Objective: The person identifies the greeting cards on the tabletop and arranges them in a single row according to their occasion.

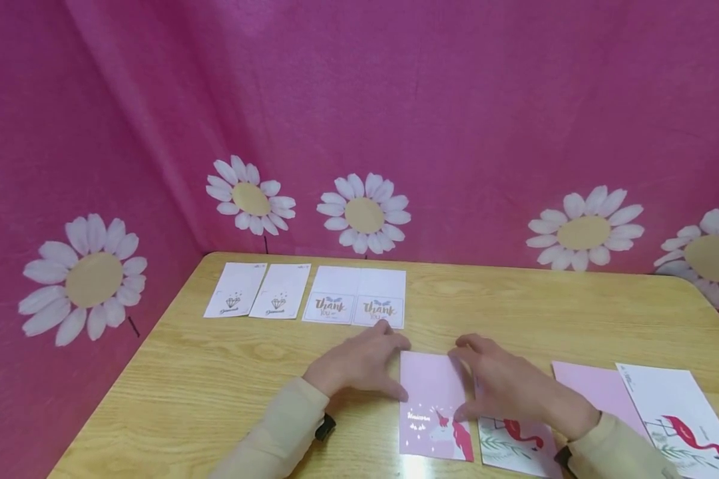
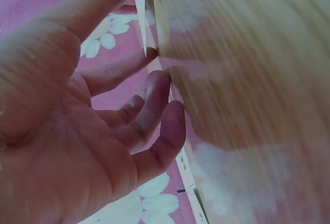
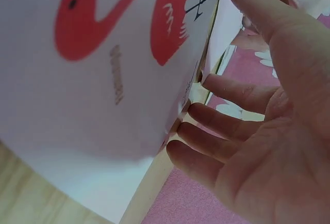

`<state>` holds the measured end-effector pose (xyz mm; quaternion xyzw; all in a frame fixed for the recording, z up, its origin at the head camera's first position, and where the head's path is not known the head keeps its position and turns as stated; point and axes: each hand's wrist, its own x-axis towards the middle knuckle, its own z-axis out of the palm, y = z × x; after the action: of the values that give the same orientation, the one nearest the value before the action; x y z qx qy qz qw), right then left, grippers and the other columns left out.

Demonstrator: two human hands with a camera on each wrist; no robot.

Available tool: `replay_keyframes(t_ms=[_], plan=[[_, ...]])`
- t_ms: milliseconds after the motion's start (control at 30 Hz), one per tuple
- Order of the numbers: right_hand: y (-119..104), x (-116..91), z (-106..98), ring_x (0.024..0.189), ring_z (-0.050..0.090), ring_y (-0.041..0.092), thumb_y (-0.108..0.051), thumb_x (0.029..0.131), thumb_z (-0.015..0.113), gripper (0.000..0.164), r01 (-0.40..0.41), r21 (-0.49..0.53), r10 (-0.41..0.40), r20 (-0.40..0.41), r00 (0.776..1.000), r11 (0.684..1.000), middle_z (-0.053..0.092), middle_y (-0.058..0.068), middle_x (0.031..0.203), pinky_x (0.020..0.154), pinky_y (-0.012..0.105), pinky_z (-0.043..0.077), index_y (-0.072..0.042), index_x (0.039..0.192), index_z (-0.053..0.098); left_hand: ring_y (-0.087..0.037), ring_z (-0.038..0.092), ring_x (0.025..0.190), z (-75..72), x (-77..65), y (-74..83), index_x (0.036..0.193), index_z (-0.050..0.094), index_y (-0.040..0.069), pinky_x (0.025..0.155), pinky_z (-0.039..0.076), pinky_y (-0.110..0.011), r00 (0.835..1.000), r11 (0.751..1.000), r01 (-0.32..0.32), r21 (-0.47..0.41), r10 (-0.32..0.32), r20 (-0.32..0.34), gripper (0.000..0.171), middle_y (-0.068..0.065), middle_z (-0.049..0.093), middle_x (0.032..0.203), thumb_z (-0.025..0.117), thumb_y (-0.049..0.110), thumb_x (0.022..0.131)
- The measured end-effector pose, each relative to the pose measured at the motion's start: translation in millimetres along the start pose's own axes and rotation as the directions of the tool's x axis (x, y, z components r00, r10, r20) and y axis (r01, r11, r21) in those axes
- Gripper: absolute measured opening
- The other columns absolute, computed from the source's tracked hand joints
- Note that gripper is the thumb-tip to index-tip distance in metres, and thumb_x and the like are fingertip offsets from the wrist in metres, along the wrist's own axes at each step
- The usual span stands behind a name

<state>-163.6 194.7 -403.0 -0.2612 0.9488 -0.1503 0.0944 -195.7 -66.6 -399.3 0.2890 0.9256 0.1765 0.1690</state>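
Unicorn card [image 1: 433, 392]: flat on desk [image 1: 186, 386], between hands | left hand [image 1: 365, 362], right hand [image 1: 512, 382]: grip loosely spread — fingers at its edges | handling: probably light, bendy, easily creased — best held by opposite sides

A: How's the light in the head view?
B: Fairly bright and even. There's white glare on the table [image 1: 263, 386] just on the wearer's side of the pink card [image 1: 425, 386], which lies between the left hand [image 1: 359, 362] and the right hand [image 1: 512, 386]. That card's lettering glints too.
A: Any shadow?
B: A soft one beneath the left hand.
A: And the wrist views?
B: Dimmer and softer. Beside the left fingertips, the tabletop mirrors the curtain [image 1: 419, 120] in hazy patches. By the right fingertips, grey shadow dulls the flamingo card [image 3: 62, 110], its small print blurred.
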Motion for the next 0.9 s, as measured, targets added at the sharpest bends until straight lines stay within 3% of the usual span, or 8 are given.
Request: replay_keyframes(t_ms=[200,300,367,500,633,733,900], plan=[[0.6,1.6,-0.3,0.124,0.057,0.033,-0.062,0.065,0.089,0.091,-0.031,0.008,0.031,0.006,1.0,0.999,0.054,0.018,0.144,0.098,0.054,0.056,-0.007,0.133,0.063,-0.009,0.052,0.096,-2.2,-0.5,-0.7,0.136,0.062,0.02,0.086,0.05,-0.023,1.0,0.997,0.005,-0.073,-0.005,0.0,0.069,0.001,0.054,0.118,0.087,0.045,0.078],[1.0,0.7,0.8,0.123,0.057,0.032,-0.063,0.065,0.089,0.091,-0.03,0.001,0.03,-0.005,1.0,1.0,0.054,0.018,0.143,0.097,0.053,0.056,-0.007,0.132,0.063,-0.009,0.054,0.099,-3.6,-0.7,-2.0,0.136,0.06,0.021,0.092,0.051,-0.027,1.0,0.982,0.0,-0.19,0.002,0.011,0.066,0.002,0.057,0.118,0.086,0.04,0.08],[1.9,0.2,1.8,0.123,0.057,0.032,-0.063,0.066,0.088,0.091,-0.021,-0.005,0.021,-0.018,1.0,1.0,0.054,0.018,0.142,0.097,0.053,0.057,-0.007,0.133,0.062,-0.007,0.059,0.1,-4.7,-0.6,-2.3,0.137,0.058,0.022,0.094,0.052,-0.028,1.0,0.957,-0.001,-0.291,0.008,0.023,0.063,0.002,0.061,0.119,0.085,0.036,0.082],[3.5,-0.7,3.3,0.123,0.057,0.032,-0.064,0.066,0.088,0.093,-0.008,-0.005,0.008,-0.036,0.999,1.0,0.054,0.018,0.143,0.096,0.053,0.057,-0.006,0.134,0.062,-0.009,0.068,0.09,-5.4,-2.6,0.5,0.139,0.056,0.023,0.085,0.055,-0.028,0.998,0.867,0.03,-0.498,-0.001,0.057,0.058,0.0,0.066,0.119,0.082,0.023,0.087],[4.6,-1.4,4.2,0.125,0.056,0.033,-0.065,0.067,0.087,0.094,-0.008,0.008,0.008,-0.031,0.999,1.0,0.052,0.018,0.145,0.096,0.054,0.056,-0.006,0.136,0.061,-0.018,0.071,0.081,-1.5,-7.4,5.8,0.141,0.055,0.02,0.074,0.061,-0.033,0.997,0.73,0.062,-0.681,-0.016,0.074,0.057,-0.006,0.065,0.115,0.075,0.007,0.09],[4.4,-2.0,4.7,0.126,0.055,0.034,-0.066,0.067,0.086,0.095,-0.01,0.012,0.011,-0.028,1.0,1.0,0.051,0.018,0.146,0.097,0.054,0.056,-0.006,0.137,0.06,-0.022,0.071,0.083,2.4,-9.2,9.2,0.143,0.054,0.016,0.074,0.062,-0.036,0.998,0.658,0.053,-0.751,-0.019,0.054,0.058,-0.009,0.065,0.116,0.071,-0.001,0.09],[3.7,-3.8,5.6,0.127,0.055,0.034,-0.067,0.069,0.085,0.096,-0.021,0.031,0.022,-0.021,1.0,0.999,0.05,0.018,0.147,0.096,0.056,0.056,-0.007,0.139,0.058,-0.022,0.071,0.093,6.1,-10.1,13.6,0.145,0.053,0.014,0.078,0.062,-0.036,0.998,0.602,0.066,-0.796,-0.05,0.045,0.059,-0.011,0.066,0.118,0.069,-0.002,0.09]])
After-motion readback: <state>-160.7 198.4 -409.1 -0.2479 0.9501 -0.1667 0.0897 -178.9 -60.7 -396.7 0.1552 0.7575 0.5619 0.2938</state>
